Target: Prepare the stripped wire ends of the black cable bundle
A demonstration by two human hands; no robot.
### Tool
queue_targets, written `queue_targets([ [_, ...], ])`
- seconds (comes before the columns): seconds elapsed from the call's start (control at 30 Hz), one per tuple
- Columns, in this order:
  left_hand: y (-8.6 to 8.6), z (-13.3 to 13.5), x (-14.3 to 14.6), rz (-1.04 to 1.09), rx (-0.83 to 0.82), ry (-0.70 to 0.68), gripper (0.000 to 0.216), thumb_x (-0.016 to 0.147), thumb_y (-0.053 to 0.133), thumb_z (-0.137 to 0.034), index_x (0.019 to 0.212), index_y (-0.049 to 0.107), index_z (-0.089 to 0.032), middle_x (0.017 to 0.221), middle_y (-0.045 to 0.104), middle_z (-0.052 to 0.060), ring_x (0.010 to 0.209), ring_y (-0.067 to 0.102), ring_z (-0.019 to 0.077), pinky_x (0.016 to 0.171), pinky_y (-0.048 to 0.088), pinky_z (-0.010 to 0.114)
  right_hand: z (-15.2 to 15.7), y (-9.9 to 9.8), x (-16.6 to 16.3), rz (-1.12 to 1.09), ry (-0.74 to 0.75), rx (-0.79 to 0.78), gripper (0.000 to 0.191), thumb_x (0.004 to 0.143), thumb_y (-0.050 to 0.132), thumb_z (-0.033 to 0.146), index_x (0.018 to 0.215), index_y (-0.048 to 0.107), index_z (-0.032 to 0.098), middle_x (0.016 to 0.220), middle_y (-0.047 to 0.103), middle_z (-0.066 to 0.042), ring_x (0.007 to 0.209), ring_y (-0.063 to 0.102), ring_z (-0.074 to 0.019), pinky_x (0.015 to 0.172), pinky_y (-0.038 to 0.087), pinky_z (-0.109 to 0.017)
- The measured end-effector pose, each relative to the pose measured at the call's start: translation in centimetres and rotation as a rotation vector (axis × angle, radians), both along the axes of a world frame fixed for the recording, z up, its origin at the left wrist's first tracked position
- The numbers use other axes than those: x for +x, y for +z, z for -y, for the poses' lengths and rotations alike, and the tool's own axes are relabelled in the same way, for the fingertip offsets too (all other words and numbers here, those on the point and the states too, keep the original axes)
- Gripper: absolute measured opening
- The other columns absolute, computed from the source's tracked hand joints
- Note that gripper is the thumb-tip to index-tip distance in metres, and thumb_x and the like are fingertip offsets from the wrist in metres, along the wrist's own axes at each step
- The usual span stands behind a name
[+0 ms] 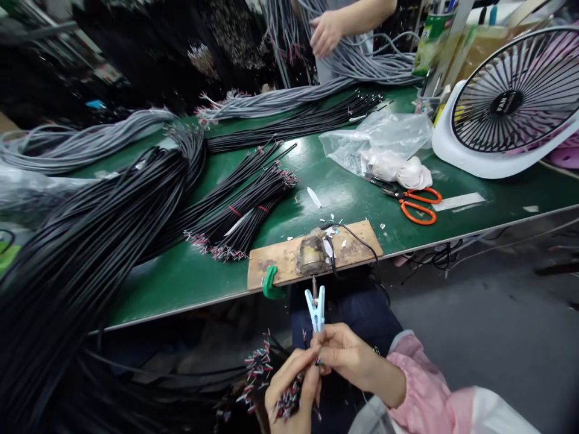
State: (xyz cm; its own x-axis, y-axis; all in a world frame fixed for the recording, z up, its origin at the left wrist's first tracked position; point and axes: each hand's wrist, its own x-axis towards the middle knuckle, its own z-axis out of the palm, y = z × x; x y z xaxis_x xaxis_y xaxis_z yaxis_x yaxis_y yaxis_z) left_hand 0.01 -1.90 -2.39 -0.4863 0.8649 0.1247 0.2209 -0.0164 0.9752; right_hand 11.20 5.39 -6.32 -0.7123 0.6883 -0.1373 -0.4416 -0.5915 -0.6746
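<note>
My left hand (pixel 292 386) is closed, thumb and fingers pinching a thin black cable by its stripped end. Coloured wire tips of a cable bundle (pixel 288 402) show beneath that palm. My right hand (pixel 355 358) meets it, fingertips pinched on the same small cable end, which they mostly hide. Just above the fingertips is a light blue clothes peg (pixel 316 313), its two arms spread in a V. Between those arms a narrow metal tip (pixel 314 283) points down from a stained block (pixel 312 254) on a wooden board (pixel 275 256).
A green clamp (pixel 272 284) grips the board at the edge of the green table (pixel 181 300). Black cable bundles (pixel 136 205) cover the left side. Orange-handled scissors (pixel 418 205), a plastic bag (pixel 380 135) and a white fan (pixel 502 102) stand right. Another person's hand (pixel 326 33) touches grey cables (pixel 371 63).
</note>
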Motion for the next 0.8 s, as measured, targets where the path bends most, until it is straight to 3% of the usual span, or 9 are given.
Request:
queue_targets([
  [0.1,0.5,-0.7,0.1,-0.03,0.071,-0.194,0.009,0.088,0.073,-0.026,0.089,0.082,-0.025,0.064,0.068,0.001,0.051,0.063,0.0153,0.049,0.052,0.023,-0.4,0.5,0.3,0.014,0.06,-0.04,0.051,0.07,0.087,0.058,0.077,0.061,0.014,0.065,0.05,0.004,0.056,0.042,-0.0076,0.055,0.034,-0.021],
  [0.17,0.8,-1.0,0.3,-0.023,0.095,-0.207,0.011,0.089,0.071,-0.021,0.085,0.08,-0.024,0.061,0.063,-0.001,0.046,0.058,0.0123,0.045,0.048,0.022,-1.1,1.4,0.9,0.077,0.048,0.043,0.049,0.076,0.083,0.058,0.081,0.062,0.015,0.071,0.052,0.003,0.062,0.045,-0.0085,0.06,0.036,-0.022],
  [0.33,1.1,-0.8,1.3,-0.072,0.081,-0.069,0.012,0.09,0.071,-0.027,0.086,0.08,-0.022,0.062,0.065,0.0,0.049,0.06,0.0141,0.047,0.049,0.023,-3.2,3.2,1.8,0.175,-0.092,0.191,0.044,0.082,0.078,0.057,0.085,0.064,0.015,0.077,0.057,0.001,0.069,0.051,-0.0108,0.068,0.042,-0.024],
  [0.43,0.7,-0.3,1.5,-0.035,0.007,0.121,0.017,0.086,0.075,-0.035,0.088,0.08,-0.019,0.067,0.068,0.001,0.055,0.065,0.0157,0.051,0.054,0.024,-3.1,3.2,1.9,0.143,-0.153,0.254,0.037,0.088,0.075,0.05,0.083,0.066,0.014,0.075,0.057,0.001,0.067,0.052,-0.0111,0.065,0.043,-0.024],
  [0.5,0.2,0.0,1.3,-0.004,-0.018,0.173,0.017,0.083,0.078,-0.035,0.086,0.078,-0.019,0.068,0.07,0.0,0.054,0.067,0.0158,0.051,0.055,0.023,-2.5,2.9,1.9,0.124,-0.224,0.336,0.031,0.09,0.073,0.044,0.082,0.069,0.015,0.074,0.057,0.0,0.065,0.052,-0.0115,0.061,0.042,-0.023],
  [0.63,-0.3,-0.1,0.7,-0.074,0.036,0.108,0.009,0.082,0.078,-0.027,0.084,0.074,-0.019,0.064,0.069,-0.003,0.044,0.062,0.0116,0.045,0.052,0.02,-1.2,2.8,1.9,0.179,-0.412,0.572,0.017,0.088,0.077,0.031,0.081,0.076,0.015,0.07,0.063,-0.002,0.063,0.055,-0.0131,0.058,0.043,-0.024],
  [0.73,-0.1,-0.4,0.3,-0.278,0.093,0.006,0.007,0.085,0.075,-0.024,0.089,0.079,-0.021,0.074,0.077,0.001,0.061,0.072,0.0173,0.061,0.06,0.025,-0.6,3.2,1.8,0.195,-0.475,0.75,0.013,0.089,0.076,0.026,0.081,0.077,0.016,0.067,0.066,-0.004,0.061,0.057,-0.0138,0.059,0.045,-0.025],
  [0.8,0.2,-0.7,0.3,-0.322,0.112,-0.055,0.012,0.087,0.073,-0.025,0.095,0.081,-0.022,0.081,0.08,0.004,0.067,0.075,0.0195,0.063,0.061,0.026,-0.4,3.4,1.8,0.204,-0.491,0.85,0.013,0.09,0.074,0.025,0.083,0.077,0.015,0.067,0.067,-0.004,0.061,0.057,-0.0142,0.059,0.046,-0.026],
])
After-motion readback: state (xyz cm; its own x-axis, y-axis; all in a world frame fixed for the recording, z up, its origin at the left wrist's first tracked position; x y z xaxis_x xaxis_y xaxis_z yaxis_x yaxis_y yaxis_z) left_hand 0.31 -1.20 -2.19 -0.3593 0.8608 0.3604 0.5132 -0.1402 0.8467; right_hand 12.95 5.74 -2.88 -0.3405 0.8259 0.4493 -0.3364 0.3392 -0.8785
